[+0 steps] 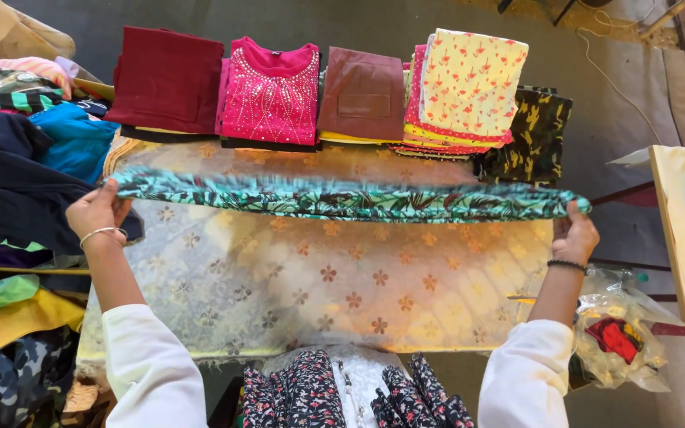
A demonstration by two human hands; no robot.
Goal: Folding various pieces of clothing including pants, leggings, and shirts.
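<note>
A counter [200, 372] carries a gold flowered cloth [342, 285]. Along its far edge lie folded clothes: a maroon piece [164, 79], a pink beaded top [271, 91], a brown piece [362, 95], a yellow printed stack [469, 79] and a camouflage piece [533, 135].

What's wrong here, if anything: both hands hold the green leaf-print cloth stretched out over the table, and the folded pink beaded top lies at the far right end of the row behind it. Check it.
One detail is wrong. The head view shows the left hand and right hand stretching the green leaf-print cloth over the table, but the pink beaded top lies second from the left in the row, not at the far right.
</note>
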